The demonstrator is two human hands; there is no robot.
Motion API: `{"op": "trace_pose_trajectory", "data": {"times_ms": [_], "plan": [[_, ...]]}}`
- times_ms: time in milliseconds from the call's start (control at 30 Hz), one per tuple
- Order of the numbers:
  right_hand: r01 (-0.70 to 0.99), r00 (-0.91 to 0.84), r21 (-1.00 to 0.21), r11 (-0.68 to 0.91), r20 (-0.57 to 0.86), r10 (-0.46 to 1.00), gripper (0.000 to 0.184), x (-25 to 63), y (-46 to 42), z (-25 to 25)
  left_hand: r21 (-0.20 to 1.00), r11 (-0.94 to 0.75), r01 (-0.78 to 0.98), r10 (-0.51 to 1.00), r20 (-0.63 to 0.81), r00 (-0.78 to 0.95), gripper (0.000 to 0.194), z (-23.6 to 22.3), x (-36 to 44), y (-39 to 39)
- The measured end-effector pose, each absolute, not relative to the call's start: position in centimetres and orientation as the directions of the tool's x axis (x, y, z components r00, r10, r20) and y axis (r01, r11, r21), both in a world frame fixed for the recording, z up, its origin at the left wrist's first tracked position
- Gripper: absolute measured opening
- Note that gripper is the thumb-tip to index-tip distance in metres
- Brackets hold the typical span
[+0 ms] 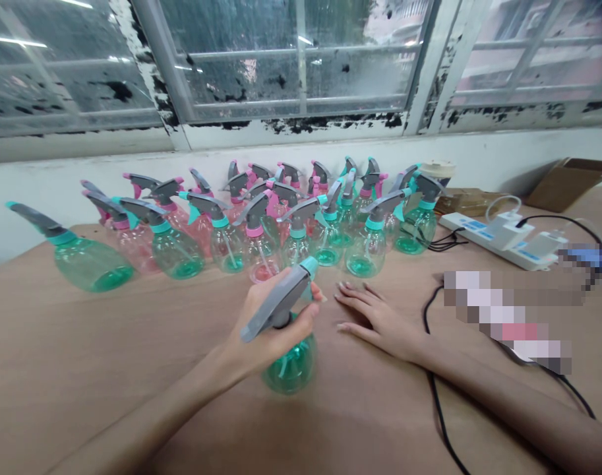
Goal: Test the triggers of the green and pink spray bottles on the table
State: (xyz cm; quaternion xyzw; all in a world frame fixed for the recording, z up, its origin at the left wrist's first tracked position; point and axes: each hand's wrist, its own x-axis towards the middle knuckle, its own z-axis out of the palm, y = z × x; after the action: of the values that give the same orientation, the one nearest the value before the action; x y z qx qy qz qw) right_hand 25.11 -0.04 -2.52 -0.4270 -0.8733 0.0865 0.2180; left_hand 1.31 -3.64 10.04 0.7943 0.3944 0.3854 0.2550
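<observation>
Though grey-topped, a translucent green spray bottle [291, 367]

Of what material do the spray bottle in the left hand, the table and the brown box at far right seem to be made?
Spray bottle: probably glossy plastic; its green body is transparent with bright highlights.
Table: wood or wood-look laminate, fairly matt; the brown surface leaves it open.
Brown box: probably matt cardboard, judging by its thin brown panels.
</observation>
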Motion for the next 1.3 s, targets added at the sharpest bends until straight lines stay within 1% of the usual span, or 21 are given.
{"op": "trace_pose_trajectory", "data": {"times_ms": [67,200,267,400,500,633,700,800,900,933,1000,1067,1100,1167,1233,1300], "plan": [[0.708,-0.539,-0.34,0.619,0.305,0.785,0.058,25.1,0.0,-2.5,0.691,-0.572,0.441,0.813,0.406,0.418,0.006,10.0,1.1,-3.6],[0.699,-0.537,-0.35,0.623,0.319,0.781,0.057,25.1,-0.1,-2.5,0.719,-0.536,0.442,0.831,0.356,0.428,0.011,10.1,1.0,-3.5],[0.696,-0.537,-0.353,0.626,0.323,0.779,0.057,25.1,0.0,-2.6,0.733,-0.513,0.447,0.848,0.349,0.4,0.016,10.1,1.1,-3.6],[0.699,-0.541,-0.348,0.625,0.315,0.78,0.059,25.1,0.0,-2.5,0.725,-0.506,0.467,0.861,0.391,0.326,0.028,9.9,1.3,-3.8],[0.716,-0.541,-0.336,0.611,0.285,0.791,0.062,25.0,-0.1,-2.2,0.73,-0.48,0.487,0.877,0.376,0.3,0.037,9.8,1.4,-3.9],[0.722,-0.542,-0.338,0.604,0.266,0.797,0.065,24.9,-0.2,-1.5,0.729,-0.497,0.47,0.868,0.414,0.275,0.042,10.0,0.9,-3.6],[0.717,-0.546,-0.344,0.606,0.263,0.795,0.067,24.9,-0.1,-1.3,0.75,-0.482,0.453,0.876,0.393,0.28,0.046,9.8,0.3,-3.5],[0.701,-0.546,-0.377,0.605,0.262,0.796,0.068,25.0,0.0,-1.3,0.752,-0.481,0.452,0.876,0.393,0.279,0.06,8.9,-0.8,-3.6],[0.677,-0.541,-0.416,0.608,0.278,0.793,0.067,25.0,0.0,-1.4,0.662,-0.511,0.548,0.86,0.404,0.313,0.071,7.8,-1.7,-4.1],[0.668,-0.539,-0.428,0.609,0.286,0.792,0.066,25.0,0.0,-1.5,0.626,-0.503,0.596,0.864,0.377,0.333,0.071,7.5,-1.9,-4.3],[0.649,-0.531,-0.456,0.609,0.302,0.791,0.065,25.0,0.0,-1.6,0.58,-0.441,0.685,0.897,0.28,0.341,0.066,7.0,-1.8,-4.8],[0.626,-0.52,-0.49,0.607,0.317,0.793,0.063,25.1,0.0,-1.6,0.59,-0.356,0.724,0.934,0.2,0.296,0.061,6.7,-1.4,-5.2],[0.612,-0.515,-0.508,0.606,0.325,0.793,0.062,25.2,0.0,-1.6,0.608,-0.325,0.724,0.945,0.184,0.27,0.06,6.5,-1.2,-5.3],[0.574,-0.51,-0.55,0.607,0.34,0.79,0.061,25.3,-0.2,-1.5,0.642,-0.308,0.702,0.951,0.196,0.238,0.06,6.2,-0.4,-5.3],[0.529,-0.508,-0.595,0.605,0.349,0.788,0.063,25.1,-0.8,-1.1,0.665,-0.327,0.672,0.945,0.222,0.24,0.06,5.9,0.4,-5.0],[0.464,-0.501,-0.655,0.597,0.362,0.786,0.072,24.6,-1.6,-0.6,0.686,-0.344,0.641,0.939,0.227,0.26,0.061,5.7,1.5,-4.7]]}}
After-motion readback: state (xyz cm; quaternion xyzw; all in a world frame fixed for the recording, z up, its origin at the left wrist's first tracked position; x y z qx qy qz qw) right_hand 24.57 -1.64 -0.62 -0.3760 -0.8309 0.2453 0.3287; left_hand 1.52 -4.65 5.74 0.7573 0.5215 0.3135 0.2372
